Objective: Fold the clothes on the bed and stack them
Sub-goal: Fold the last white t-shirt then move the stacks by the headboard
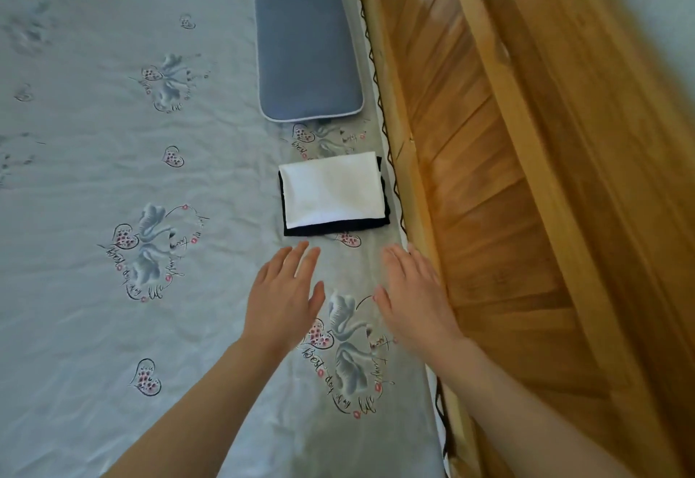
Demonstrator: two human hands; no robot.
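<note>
Folded white cloth (333, 190) is sitting on a black one (338, 228) near the bed's (94, 184) right edge, by the wooden headboard (489, 176). Left hand (284, 289) and right hand (411, 291) are hovering flat, fingers spread, holding nothing; tons of bare sheet left.

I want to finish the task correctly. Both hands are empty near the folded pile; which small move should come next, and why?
Probably draw both hands back and leave the pile. The white cloth already lies folded on the black cloth beside the pillow, and no unfolded clothes show on the bed sheet. The left hand and right hand are open, touching neither.
</note>
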